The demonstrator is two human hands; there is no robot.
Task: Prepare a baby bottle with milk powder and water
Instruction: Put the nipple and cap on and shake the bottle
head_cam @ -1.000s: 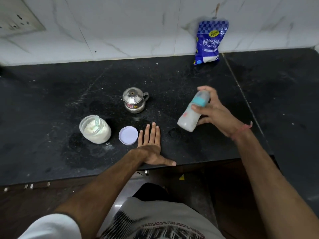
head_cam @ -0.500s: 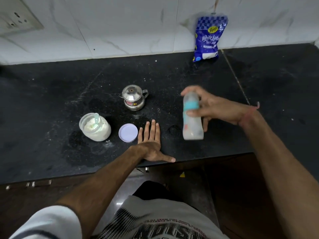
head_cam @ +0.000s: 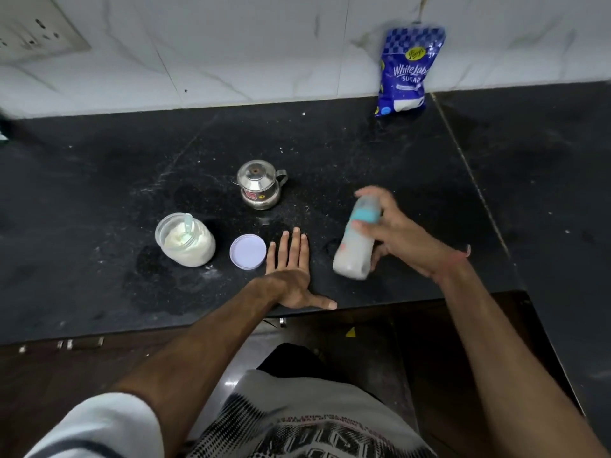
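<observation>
My right hand (head_cam: 401,238) grips a baby bottle (head_cam: 355,247) with a teal collar, holding it tilted in the air above the black counter (head_cam: 99,180). The bottle is blurred and holds milky white liquid. My left hand (head_cam: 292,276) lies flat on the counter near its front edge, fingers spread, holding nothing. To its left stands an open glass jar of white milk powder (head_cam: 185,240) with a scoop inside. The jar's pale lid (head_cam: 248,251) lies flat between the jar and my left hand. A small steel kettle (head_cam: 261,184) stands behind them.
A blue sugar packet (head_cam: 406,71) leans against the tiled wall at the back right. A wall socket plate (head_cam: 36,31) sits at the upper left. White powder dusts the counter around the jar. The counter's front edge runs just below my left hand.
The bottle has swung in my right hand from tilted to upright and back to tilted, a shaking motion. My left hand has stayed flat on the counter.
</observation>
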